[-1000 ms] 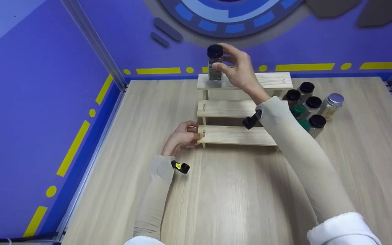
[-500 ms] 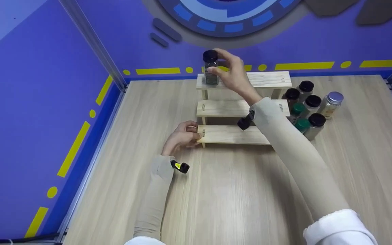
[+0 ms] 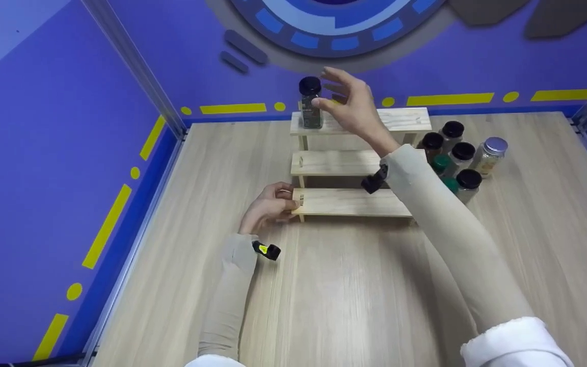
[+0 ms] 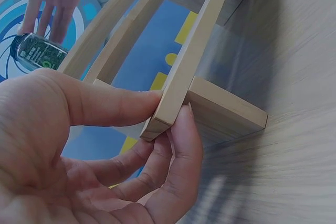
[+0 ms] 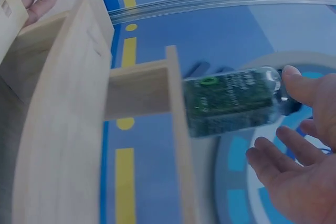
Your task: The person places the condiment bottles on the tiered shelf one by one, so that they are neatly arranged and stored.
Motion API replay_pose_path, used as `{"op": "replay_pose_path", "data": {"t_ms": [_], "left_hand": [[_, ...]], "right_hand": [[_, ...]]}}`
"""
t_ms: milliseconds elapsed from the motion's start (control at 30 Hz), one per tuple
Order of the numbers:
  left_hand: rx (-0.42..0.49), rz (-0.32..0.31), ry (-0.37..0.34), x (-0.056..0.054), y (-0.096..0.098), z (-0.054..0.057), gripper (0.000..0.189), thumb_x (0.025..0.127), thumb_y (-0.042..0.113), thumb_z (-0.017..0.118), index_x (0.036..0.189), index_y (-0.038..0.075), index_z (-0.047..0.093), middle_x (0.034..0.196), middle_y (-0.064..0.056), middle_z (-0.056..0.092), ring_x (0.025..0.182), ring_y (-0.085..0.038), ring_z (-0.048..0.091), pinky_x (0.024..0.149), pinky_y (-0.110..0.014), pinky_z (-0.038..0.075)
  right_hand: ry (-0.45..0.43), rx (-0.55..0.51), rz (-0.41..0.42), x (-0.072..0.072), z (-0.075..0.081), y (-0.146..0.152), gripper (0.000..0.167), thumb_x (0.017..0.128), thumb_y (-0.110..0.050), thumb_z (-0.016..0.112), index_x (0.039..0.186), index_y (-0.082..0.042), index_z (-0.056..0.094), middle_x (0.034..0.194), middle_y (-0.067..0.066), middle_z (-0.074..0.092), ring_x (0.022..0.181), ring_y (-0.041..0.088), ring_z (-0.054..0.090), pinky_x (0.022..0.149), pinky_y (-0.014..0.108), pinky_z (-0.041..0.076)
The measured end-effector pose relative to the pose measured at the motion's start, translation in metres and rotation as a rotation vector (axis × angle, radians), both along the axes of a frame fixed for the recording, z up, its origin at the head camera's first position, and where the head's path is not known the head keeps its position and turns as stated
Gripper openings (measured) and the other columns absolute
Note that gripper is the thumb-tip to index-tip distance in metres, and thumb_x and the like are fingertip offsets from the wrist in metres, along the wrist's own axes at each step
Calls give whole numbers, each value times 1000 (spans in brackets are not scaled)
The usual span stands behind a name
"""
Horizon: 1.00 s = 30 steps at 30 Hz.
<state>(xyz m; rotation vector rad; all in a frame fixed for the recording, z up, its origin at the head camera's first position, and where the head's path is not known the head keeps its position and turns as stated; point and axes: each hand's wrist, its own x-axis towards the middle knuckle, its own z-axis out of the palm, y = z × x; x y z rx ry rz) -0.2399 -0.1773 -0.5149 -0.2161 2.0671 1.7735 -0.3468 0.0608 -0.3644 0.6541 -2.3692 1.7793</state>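
A spice jar [image 3: 311,108] with a black cap and dark green contents stands upright on the left end of the top board of a three-tier wooden rack [image 3: 349,202]. My right hand [image 3: 358,111] is just right of this jar, fingers spread and loosely bent, the thumb at its upper side. In the right wrist view, the fingers stand away from the jar [image 5: 233,103], with the thumb [image 5: 300,85] near its cap. My left hand [image 3: 269,205] pinches the left end of the rack's lowest board [image 4: 181,72] between thumb and fingers.
Several jars stand on the table right of the rack: some black-capped [image 3: 462,152], two green-capped [image 3: 441,163], one silver-capped [image 3: 491,155]. My right forearm passes over the rack's right side. Blue panels [image 3: 252,86] rise behind and at the left.
The right hand has lowered the spice jar onto the left end of the top board and let go, its fingers spreading away. The left hand keeps its grip on the rack.
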Motion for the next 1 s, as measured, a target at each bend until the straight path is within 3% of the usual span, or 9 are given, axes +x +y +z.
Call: {"op": "replay_pose_path", "data": {"t_ms": [200,567,767,1000], "left_hand": [[20,-4,-9,2,-1,0,48,91,-6,70,136,4,57,116,-10,66,90,-20,69,73,-29,62],[15,3,-16,2,-2,2,49,91,-5,71,138,5,58,120,-12,67,94,-22,69,79,-34,64],[38,20,-25,3,-3,0,45,92,-5,71,134,4,58,118,-12,67,93,-22,69,77,-32,63],[40,14,-22,2,1,-1,45,91,-6,70,133,4,57,116,-11,66,92,-21,68,75,-33,63]], "right_hand": [[91,43,-12,17,11,24,62,97,-21,82,153,-12,57,154,9,61,141,27,60,119,37,50],[158,82,-36,52,17,82,58,96,-12,82,149,-6,59,150,13,63,140,32,60,118,43,51],[207,94,-94,65,7,124,54,96,-11,81,147,-8,63,146,12,67,135,31,64,115,37,53],[142,43,-171,81,-15,176,52,96,-6,79,146,-10,64,145,15,67,131,20,66,112,27,54]]}}
